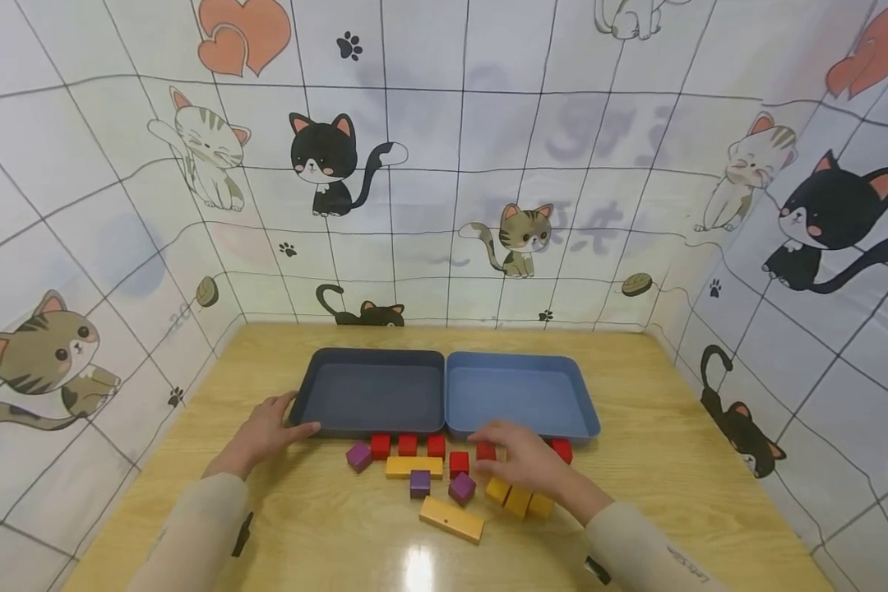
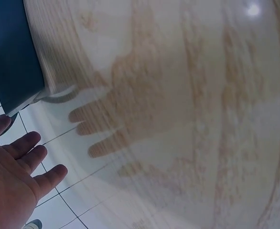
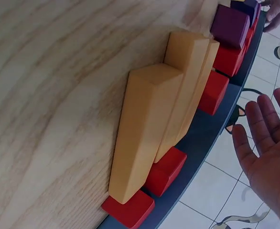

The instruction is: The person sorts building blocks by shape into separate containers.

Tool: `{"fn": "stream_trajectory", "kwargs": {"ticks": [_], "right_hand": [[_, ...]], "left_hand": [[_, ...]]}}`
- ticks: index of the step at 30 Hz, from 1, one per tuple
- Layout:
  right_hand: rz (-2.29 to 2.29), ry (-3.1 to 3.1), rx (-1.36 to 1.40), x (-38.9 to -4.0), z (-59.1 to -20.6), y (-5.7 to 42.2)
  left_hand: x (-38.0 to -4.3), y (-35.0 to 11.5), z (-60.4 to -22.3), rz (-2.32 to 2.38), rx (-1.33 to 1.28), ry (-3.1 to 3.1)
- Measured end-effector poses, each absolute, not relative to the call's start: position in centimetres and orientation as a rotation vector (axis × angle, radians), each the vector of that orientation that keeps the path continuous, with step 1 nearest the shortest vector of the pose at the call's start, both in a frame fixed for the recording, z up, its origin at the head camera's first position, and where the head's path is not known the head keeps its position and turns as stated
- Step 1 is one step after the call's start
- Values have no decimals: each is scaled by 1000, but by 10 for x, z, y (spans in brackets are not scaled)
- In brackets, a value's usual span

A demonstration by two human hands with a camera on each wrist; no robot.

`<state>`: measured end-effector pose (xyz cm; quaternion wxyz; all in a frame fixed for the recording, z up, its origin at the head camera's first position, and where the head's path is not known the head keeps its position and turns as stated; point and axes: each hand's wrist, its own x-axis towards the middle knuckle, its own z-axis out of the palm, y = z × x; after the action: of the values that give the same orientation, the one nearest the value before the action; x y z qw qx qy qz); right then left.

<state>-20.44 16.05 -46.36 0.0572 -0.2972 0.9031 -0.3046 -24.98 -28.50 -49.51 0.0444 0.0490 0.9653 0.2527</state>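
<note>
At the front left corner of a dark grey tray [image 1: 373,395], my left hand [image 1: 262,432] has its fingers spread; whether it touches the wall is unclear. My right hand [image 1: 525,460] hovers with loosely extended fingers over the blocks before a blue tray [image 1: 518,399]. Nothing sits in its palm in the right wrist view. Below it are several yellow blocks [image 3: 149,114] side by side, with red cubes [image 3: 166,169] beyond them. More red cubes [image 1: 408,445] stand along the trays' front. Purple cubes [image 1: 358,456] lie among them, near a long yellow block [image 1: 414,468].
Another long yellow block [image 1: 451,520] lies at an angle nearest to me. The two trays stand side by side on the wooden table [image 1: 326,526]. A cat-patterned sheet [image 1: 429,164] hangs behind the table and along both sides.
</note>
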Motion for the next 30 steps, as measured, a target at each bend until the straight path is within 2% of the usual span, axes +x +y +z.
{"fn": "stream_trajectory", "kwargs": {"ticks": [7, 25, 30], "right_hand": [[-839, 2676, -883, -201, -467, 156], [-544, 2767, -1180, -194, -489, 145], [-480, 2757, -1152, -192, -488, 143]], "left_hand": [[-251, -285, -494, 773, 162, 2946], [-252, -287, -500, 832, 126, 2917], [-252, -287, -499, 837, 125, 2916]]}}
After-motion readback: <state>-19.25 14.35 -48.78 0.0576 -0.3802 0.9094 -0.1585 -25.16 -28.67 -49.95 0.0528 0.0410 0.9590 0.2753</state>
